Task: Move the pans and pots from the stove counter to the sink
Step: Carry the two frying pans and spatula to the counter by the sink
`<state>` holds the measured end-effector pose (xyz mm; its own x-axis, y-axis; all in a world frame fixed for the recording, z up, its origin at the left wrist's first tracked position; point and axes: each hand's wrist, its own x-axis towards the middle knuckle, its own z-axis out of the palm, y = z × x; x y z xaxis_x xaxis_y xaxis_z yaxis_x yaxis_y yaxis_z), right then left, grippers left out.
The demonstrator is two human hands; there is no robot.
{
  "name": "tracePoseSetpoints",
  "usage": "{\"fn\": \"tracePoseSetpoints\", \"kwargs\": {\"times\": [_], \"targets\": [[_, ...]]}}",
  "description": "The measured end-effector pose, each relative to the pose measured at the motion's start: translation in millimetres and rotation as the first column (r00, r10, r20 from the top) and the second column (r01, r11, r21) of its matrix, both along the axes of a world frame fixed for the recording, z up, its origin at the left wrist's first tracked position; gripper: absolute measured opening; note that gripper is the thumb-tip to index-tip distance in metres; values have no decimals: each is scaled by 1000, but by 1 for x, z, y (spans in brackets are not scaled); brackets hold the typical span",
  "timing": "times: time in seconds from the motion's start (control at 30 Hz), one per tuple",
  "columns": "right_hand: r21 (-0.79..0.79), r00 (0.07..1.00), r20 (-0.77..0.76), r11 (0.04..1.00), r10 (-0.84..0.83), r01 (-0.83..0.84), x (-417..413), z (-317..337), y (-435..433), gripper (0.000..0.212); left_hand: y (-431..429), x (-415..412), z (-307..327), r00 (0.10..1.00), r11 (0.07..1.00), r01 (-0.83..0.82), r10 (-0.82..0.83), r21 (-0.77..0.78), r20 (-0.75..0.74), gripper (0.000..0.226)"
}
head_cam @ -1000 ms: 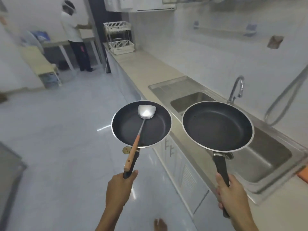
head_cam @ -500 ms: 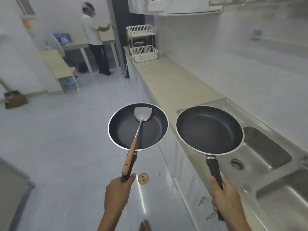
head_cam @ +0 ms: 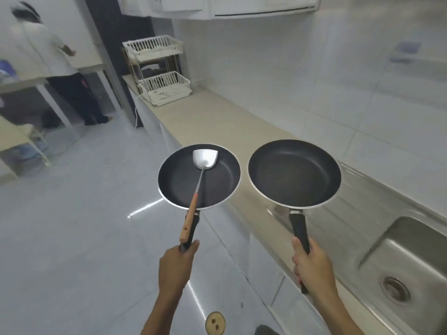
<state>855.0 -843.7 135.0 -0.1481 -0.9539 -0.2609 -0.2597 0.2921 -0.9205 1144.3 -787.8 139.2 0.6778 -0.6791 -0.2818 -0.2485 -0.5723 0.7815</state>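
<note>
Nearing sink point(head_cam: 408, 259), pans point(head_cam: 294, 172) level as before.

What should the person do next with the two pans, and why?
Probably swing the right hand rightward and lower its larger pan into the sink. Both pans are held in the air, the basin lies just right of that hand, and the smaller pan in the left hand carries a loose spatula, so it's better moved afterwards.

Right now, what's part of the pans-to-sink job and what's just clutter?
Job:
- left hand holding small pan with spatula in it
- right hand holding large pan
- sink

Lying about:
- dish rack
- round floor drain
</note>
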Motion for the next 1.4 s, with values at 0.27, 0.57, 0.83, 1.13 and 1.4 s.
{"fn": "tracePoseSetpoints", "kwargs": {"times": [0.27,0.57,0.83,1.13,1.4], "targets": [[-28,979,-5,978,-205,204,101,-58,-176,21,-229,110,-47,981,983,178,-181,46,65,61],[96,903,-17,898,-430,430,194,-78,-339,22,-459,200,-72,875,877,439,-467,194,130,59],[139,782,-17,773,-623,619,267,-104,-420,26,-610,252,-104,736,735,642,-670,215,93,56],[160,643,-17,633,-765,757,337,-115,-486,26,-728,302,-109,597,596,776,-800,205,68,50],[157,605,-24,595,-796,788,351,-124,-515,26,-762,302,-122,555,552,807,-830,211,51,55]]}}
